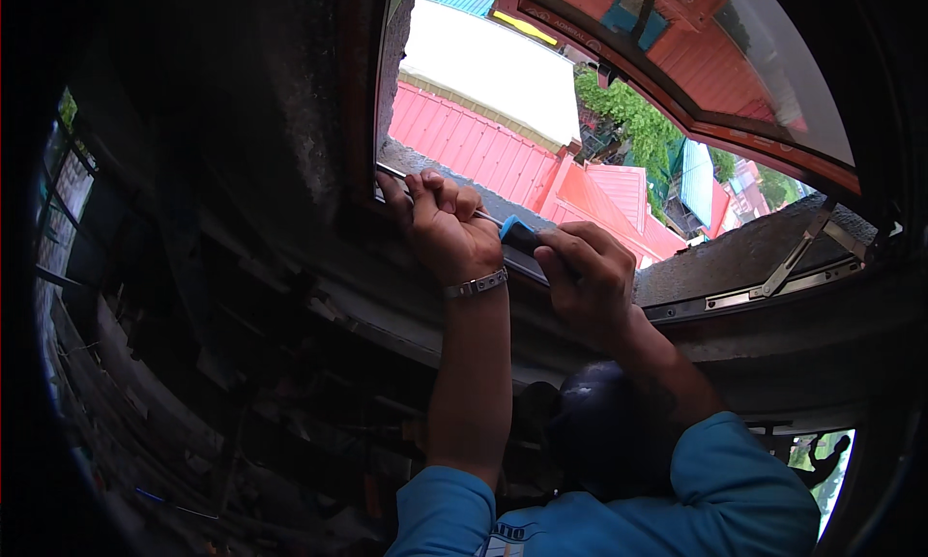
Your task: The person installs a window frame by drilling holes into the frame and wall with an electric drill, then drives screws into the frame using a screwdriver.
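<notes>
My right hand [590, 272] is closed round the black and blue handle of a screwdriver [520, 233]. The tool lies along the bottom of an open window frame [527, 265], its thin metal shaft pointing left. At the frame's lower left corner, my left hand [449, 223] has its fingers curled over the shaft. One of its fingers reaches down toward the frame, and the screwdriver's tip is hidden behind the hand. A metal band [476, 284] circles my left wrist.
The glass sash [677, 93] is swung outward at the upper right. A metal hinge arm [788, 262] joins the frame at the right. Outside lie red roofs [474, 136], a white roof [493, 69] and trees. Below my arms is a dark rounded shape [599, 412] I cannot identify.
</notes>
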Tool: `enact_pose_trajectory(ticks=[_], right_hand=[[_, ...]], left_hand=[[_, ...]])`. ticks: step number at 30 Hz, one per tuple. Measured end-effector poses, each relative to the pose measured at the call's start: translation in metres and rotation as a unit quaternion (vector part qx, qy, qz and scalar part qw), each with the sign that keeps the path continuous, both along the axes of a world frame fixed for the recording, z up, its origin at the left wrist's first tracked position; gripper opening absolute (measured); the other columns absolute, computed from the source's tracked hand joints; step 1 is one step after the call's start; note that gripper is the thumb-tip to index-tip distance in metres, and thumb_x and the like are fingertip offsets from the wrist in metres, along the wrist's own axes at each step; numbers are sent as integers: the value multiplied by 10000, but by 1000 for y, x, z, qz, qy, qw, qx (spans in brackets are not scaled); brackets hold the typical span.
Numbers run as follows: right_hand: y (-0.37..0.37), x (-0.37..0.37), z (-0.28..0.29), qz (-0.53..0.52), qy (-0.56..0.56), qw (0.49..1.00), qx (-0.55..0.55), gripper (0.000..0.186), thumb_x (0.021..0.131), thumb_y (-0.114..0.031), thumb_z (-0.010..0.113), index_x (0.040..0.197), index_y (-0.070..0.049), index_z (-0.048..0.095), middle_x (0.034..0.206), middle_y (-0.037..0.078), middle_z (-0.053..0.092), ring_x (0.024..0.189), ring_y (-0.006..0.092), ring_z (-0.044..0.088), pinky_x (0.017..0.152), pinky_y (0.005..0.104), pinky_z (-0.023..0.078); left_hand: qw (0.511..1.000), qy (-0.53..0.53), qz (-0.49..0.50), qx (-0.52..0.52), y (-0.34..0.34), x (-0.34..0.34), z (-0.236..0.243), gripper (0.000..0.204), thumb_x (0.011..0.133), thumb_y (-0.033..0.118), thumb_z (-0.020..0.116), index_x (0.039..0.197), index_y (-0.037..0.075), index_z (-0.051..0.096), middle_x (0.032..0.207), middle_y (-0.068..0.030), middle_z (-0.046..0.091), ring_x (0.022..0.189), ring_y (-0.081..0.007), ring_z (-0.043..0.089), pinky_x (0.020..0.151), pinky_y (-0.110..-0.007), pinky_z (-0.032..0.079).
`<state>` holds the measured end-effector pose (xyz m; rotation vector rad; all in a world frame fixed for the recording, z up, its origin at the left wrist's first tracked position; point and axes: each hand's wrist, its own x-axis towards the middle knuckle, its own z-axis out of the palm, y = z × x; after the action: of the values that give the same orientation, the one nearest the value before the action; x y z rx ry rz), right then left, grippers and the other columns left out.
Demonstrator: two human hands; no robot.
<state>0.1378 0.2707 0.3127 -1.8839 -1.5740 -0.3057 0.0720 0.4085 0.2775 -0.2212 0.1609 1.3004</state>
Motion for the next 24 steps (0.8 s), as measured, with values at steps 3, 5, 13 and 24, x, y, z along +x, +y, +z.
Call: enact_pose_trajectory(ticks=[3,5,13,24], right_hand=[[8,3,2,-26,170,983,-70,137,866,-153,647,908,-28,683,799,127,673,701,277,660,609,318,513],[13,12,10,-53,666,729,-149,273,932,-234,583,974,25,656,792,69,666,641,120,603,587,271,476],[-4,4,2,69,25,997,-14,289,866,-202,669,1069,-1,629,895,92,665,747,155,640,647,309,528],[4,7,25,3,767,609,-202,278,891,-217,625,1101,-37,594,871,64,647,642,141,626,478,235,482]], left_hand=[[993,119,11,-20,-3,0,7,438,1001,155,442,1422,209,334,779,20,468,529,-29,323,445,-178,283],[994,103,-7,-20,-2,-5,6,425,1000,161,448,1412,195,352,777,20,471,525,-27,327,439,-176,280],[997,68,-20,22,7,-4,-7,281,1001,189,450,1280,162,467,726,27,460,486,-31,329,402,-170,276],[996,61,-51,42,7,-14,-12,293,1006,227,442,1286,149,478,735,22,462,503,-41,342,426,-189,286]])
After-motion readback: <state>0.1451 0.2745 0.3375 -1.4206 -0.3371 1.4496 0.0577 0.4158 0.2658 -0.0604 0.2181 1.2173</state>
